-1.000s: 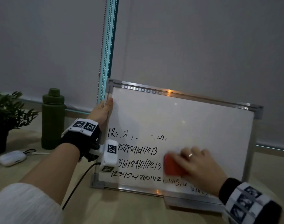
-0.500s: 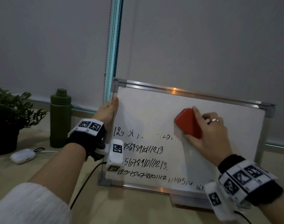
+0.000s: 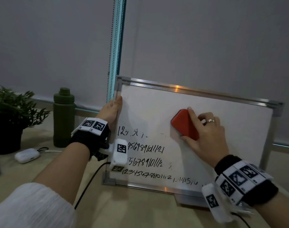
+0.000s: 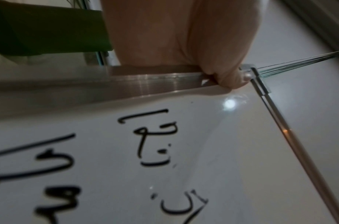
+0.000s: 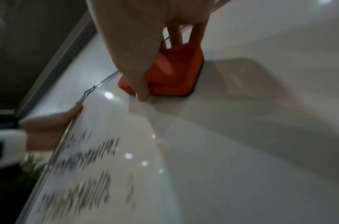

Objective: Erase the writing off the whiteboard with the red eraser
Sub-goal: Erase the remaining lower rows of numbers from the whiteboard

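Note:
A metal-framed whiteboard [image 3: 231, 129] stands tilted on the wooden table against the blind. Rows of black handwritten numbers [image 3: 145, 162] fill its lower left; the top and right are wiped white. My right hand [image 3: 206, 134] grips the red eraser [image 3: 184, 124] between thumb and fingers and presses it flat on the board's middle, above the writing. The right wrist view shows the eraser [image 5: 172, 75] with its dark felt face on the board. My left hand [image 3: 111, 111] grips the board's left frame near the top corner, thumb [image 4: 231, 78] on the front.
A dark green bottle [image 3: 64, 117] stands left of the board, with a potted plant [image 3: 10, 112] and a white earbud case [image 3: 27, 155] further left. A black cable [image 3: 91, 181] runs under my left wrist. Bare wooden table [image 3: 140, 211] lies in front.
The eraser has moved from low on the board up to its middle over the last second. The right ends of the number rows are wiped shorter. My left hand keeps its grip.

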{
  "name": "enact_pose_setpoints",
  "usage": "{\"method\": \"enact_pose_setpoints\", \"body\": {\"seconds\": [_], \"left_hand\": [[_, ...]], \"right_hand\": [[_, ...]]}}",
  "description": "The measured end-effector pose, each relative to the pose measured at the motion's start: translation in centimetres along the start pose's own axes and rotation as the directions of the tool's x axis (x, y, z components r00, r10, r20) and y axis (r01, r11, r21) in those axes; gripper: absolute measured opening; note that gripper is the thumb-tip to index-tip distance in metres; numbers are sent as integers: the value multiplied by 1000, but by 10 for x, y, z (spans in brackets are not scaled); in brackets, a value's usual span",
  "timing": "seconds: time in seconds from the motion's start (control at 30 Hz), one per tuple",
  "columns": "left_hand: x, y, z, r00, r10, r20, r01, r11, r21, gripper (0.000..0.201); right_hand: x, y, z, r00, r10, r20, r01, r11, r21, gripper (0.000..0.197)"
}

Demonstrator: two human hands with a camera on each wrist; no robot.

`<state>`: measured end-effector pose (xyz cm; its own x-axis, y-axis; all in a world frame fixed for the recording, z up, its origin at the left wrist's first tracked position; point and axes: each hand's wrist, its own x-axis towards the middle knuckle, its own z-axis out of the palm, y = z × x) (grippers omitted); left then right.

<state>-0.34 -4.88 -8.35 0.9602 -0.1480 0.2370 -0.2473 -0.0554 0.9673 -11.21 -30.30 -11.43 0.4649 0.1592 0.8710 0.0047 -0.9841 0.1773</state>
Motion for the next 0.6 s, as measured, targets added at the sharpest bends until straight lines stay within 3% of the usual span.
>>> {"method": "enact_pose_setpoints", "body": {"seconds": [0.07, 0.13, 0.17, 0.23, 0.27, 0.3, 0.37, 0.4, 0.47, 0.53, 0.57, 0.6], "left_hand": [[-2, 2, 2, 1000, 15, -11, -15, 1000, 0, 91], [-10, 10, 2, 999, 22, -32, -22, 999, -23, 73], [-12, 10, 3, 999, 19, -41, -20, 1000, -15, 72], [-10, 8, 3, 999, 34, -27, -34, 999, -4, 95], [-4, 2, 1, 998, 62, -8, -62, 998, -5, 116], [7, -6, 0, 998, 65, 6, -66, 998, 8, 131], [26, -22, -3, 997, 71, -2, -71, 997, 30, 137], [21, -18, -4, 998, 64, 0, -64, 997, 36, 132], [5, -4, -2, 998, 68, 0, -68, 998, 2, 107], [-5, 5, 1, 999, 47, 14, -47, 998, -39, 74], [-6, 7, 1, 999, 43, 5, -43, 998, -38, 66], [-5, 6, 2, 999, 41, -7, -41, 999, -30, 63]], "right_hand": [[-14, -7, 7, 1000, -18, 2, 19, 1000, -25, 80], [-44, -8, 20, 972, -217, 94, 224, 972, -70, 85], [-61, -6, 24, 917, -353, 185, 374, 923, -94, 87], [-77, 3, 26, 789, -514, 336, 575, 811, -111, 86], [-75, 7, 23, 776, -528, 344, 595, 795, -120, 84], [-68, 11, 20, 811, -497, 307, 555, 820, -138, 81], [-51, 18, 12, 942, -293, 163, 314, 942, -117, 77], [-44, 19, 7, 981, -162, 108, 171, 982, -80, 75], [-42, 16, 4, 999, 5, 51, -3, 999, -37, 73], [-57, 10, 14, 997, -57, 48, 61, 996, -71, 80], [-66, 7, 20, 978, -185, 99, 194, 976, -97, 86], [-73, 5, 22, 926, -329, 186, 353, 929, -113, 89]]}}
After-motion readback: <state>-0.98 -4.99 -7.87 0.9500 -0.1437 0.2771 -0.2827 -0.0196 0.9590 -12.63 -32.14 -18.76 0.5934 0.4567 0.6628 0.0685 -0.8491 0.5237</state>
